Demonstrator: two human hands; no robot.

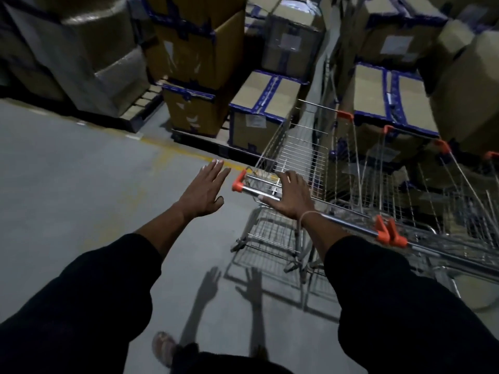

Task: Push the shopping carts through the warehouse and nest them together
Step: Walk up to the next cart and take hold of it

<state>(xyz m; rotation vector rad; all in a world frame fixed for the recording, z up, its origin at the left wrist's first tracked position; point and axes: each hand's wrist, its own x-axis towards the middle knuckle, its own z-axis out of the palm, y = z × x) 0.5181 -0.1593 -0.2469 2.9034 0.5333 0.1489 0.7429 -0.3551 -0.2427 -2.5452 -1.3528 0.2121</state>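
The shopping carts [378, 184] stand as a nested row along the right of the frame, orange corner caps marking each handle, with stacked cardboard boxes [259, 114] behind them at upper centre and right. The nearest cart [291, 163] sits at centre right, its wire basket pointing up the frame toward the boxes and its chrome handle bar [348, 221] slanting down to the right. The grey floor [67, 171] fills the left, crossed by a yellow line [172, 147].

The right hand [290, 195] rests on the handle bar near its left orange end cap [239, 182], fingers spread over the bar rather than clenched round it. The left hand [204, 188] hovers left of that cap, flat and released, holding nothing.

To push well, the left hand probably ought to come onto the bar too, so both hands drive evenly and the cart slides straight into the row instead of skewing toward the boxes.
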